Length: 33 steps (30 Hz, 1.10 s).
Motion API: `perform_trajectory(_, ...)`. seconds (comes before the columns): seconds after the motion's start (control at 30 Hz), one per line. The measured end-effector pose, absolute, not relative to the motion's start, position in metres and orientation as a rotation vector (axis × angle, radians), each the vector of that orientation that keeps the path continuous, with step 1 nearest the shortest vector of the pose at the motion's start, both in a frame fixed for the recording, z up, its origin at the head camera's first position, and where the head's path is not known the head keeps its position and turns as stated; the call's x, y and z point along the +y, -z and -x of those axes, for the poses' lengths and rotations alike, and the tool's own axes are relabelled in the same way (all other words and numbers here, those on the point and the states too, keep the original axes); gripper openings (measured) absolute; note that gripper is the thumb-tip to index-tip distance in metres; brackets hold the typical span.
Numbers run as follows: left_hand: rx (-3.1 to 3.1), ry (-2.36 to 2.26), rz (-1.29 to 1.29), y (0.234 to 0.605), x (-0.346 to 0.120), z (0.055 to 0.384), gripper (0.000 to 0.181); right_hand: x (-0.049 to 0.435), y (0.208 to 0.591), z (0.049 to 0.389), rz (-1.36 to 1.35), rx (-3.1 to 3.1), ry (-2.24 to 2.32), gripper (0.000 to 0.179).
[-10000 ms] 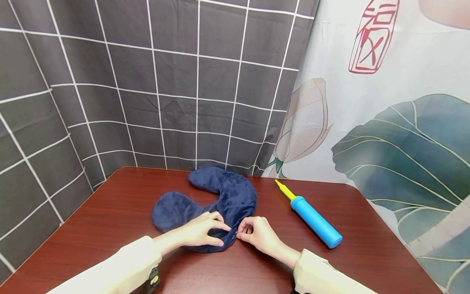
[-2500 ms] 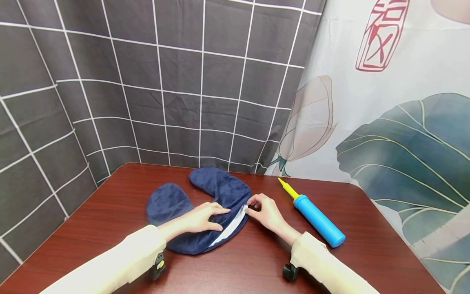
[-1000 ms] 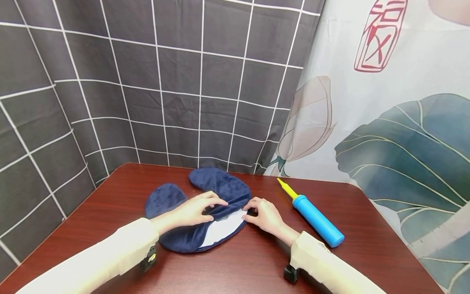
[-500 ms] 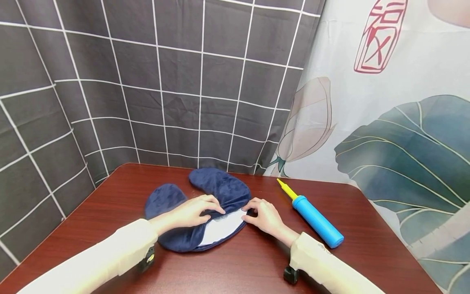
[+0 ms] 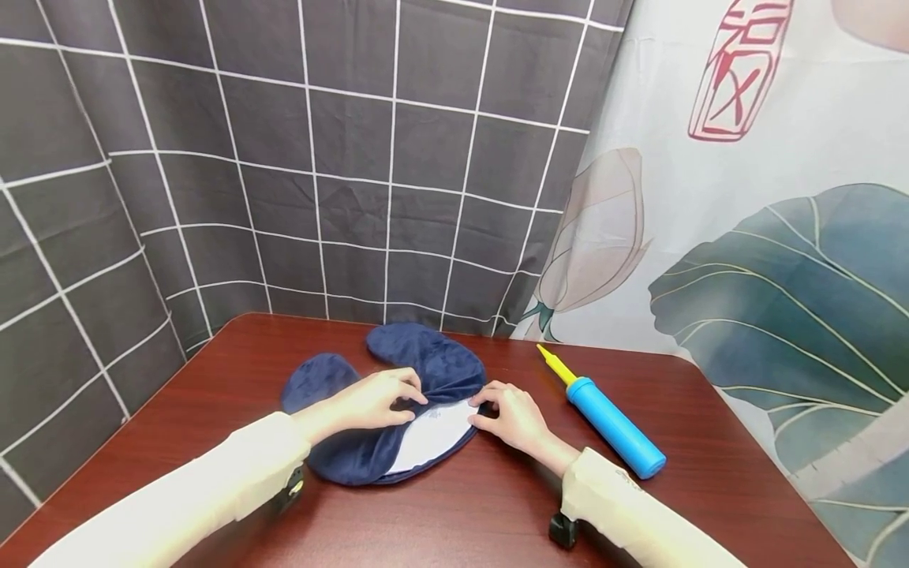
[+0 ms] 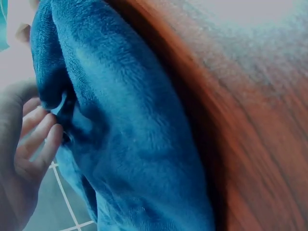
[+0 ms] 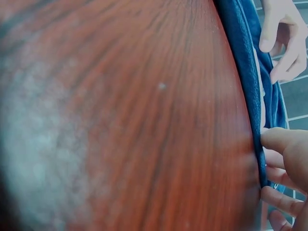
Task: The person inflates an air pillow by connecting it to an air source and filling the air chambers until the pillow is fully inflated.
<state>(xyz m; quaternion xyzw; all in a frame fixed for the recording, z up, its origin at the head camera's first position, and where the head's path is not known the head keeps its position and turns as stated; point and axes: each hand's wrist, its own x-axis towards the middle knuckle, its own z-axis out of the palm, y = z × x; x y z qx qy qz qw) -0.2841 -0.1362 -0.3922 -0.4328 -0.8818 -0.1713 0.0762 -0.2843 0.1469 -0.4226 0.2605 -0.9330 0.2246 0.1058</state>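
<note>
A navy plush U-shaped neck pillow (image 5: 447,371) lies on the table, its front-right edge unzipped. White inner material (image 5: 429,436) with a small grey mark shows through the gap. The left hand (image 5: 376,401) pinches the upper flap and holds it folded back; in the left wrist view its fingers (image 6: 50,137) meet the bunched plush. At the right end of the opening, the right hand (image 5: 513,416) grips the pillow's edge between thumb and fingers. The right wrist view shows that thumb (image 7: 275,139) at the plush rim (image 7: 248,72). The zip pull is mostly hidden.
A blue hand pump (image 5: 614,426) with a yellow nozzle (image 5: 557,366) lies to the right of the right hand. The reddish-brown table (image 5: 440,528) ends at a dark grid curtain (image 5: 348,197) behind and a printed white curtain (image 5: 660,300) at right.
Earlier the pillow's edge was closed; the right hand has moved up along it and a white gap has appeared. The left hand has drawn the flap up and left, widening the gap.
</note>
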Motion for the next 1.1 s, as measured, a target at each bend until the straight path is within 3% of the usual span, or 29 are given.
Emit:
perform_trajectory(0.47, -2.449, 0.376, 1.533, 0.396, -0.14, 0.28, 0.034, 0.146, 0.42, 0.283, -0.744, -2.789, -0.612, 0.021)
perform_trajectory(1.1, -2.706, 0.72, 1.043, 0.405, -0.122, 0.274, 0.031, 0.146, 0.411, 0.3, -0.795, -2.843, -0.429, 0.024)
